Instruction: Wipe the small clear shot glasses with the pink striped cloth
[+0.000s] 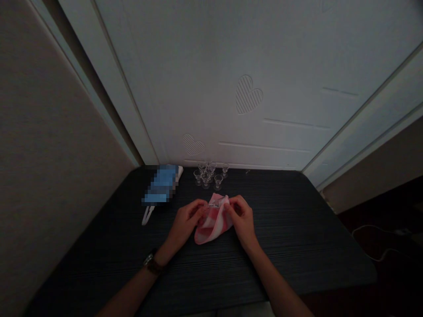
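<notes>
Between my two hands is a pink and white cloth (214, 226), with a small clear stemmed glass (214, 204) lying sideways in its folds. My left hand (187, 219) pinches the left end of the glass, fingers closed; the glass's edge there is partly hidden. On the other side, my right hand (243, 215) grips the bunched cloth around the glass's right end, which the fabric covers. The lower part of the cloth hangs loose toward me. Just beyond my hands several similar small glasses (205, 178) stand upright in a cluster on the dark table (297, 237).
At the back left of the table lies a blurred blue pack (161, 185) with a white strap (148, 215). A white panel with embossed hearts (247, 94) rises behind the table. Off the right edge runs a white cable (380, 255).
</notes>
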A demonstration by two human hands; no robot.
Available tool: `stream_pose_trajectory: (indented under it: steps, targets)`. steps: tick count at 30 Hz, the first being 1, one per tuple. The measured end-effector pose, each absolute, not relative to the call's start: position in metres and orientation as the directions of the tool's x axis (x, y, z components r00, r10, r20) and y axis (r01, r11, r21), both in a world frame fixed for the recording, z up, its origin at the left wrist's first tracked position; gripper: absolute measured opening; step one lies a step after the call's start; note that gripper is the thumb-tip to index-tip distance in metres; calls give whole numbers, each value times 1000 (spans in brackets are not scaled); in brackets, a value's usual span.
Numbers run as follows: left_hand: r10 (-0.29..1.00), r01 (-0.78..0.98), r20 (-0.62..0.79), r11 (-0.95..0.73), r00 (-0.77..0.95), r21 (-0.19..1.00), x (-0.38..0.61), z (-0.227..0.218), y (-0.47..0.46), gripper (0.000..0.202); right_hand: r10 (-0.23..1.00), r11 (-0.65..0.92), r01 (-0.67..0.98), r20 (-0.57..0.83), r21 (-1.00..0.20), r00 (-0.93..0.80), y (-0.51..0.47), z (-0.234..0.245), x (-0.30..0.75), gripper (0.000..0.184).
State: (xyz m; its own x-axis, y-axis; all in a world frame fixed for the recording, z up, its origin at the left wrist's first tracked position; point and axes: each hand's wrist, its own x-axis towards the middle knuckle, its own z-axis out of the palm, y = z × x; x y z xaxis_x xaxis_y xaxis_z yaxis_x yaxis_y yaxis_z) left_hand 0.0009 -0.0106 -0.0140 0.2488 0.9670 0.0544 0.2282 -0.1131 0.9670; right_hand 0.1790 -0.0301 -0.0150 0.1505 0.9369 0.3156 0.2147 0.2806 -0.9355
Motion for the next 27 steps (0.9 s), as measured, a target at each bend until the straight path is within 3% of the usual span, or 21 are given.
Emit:
stream_pose_trajectory:
  steps: [11,27]
  targets:
    - [962,167,117,-161,249,973,4,-13,-12,41,934,268,233,312,-935,174,-29,-16,178,11]
    - [972,241,62,-118,227,963,2,-12,-11,24,934,286,258,329,-923,142,-31,-13,178,8]
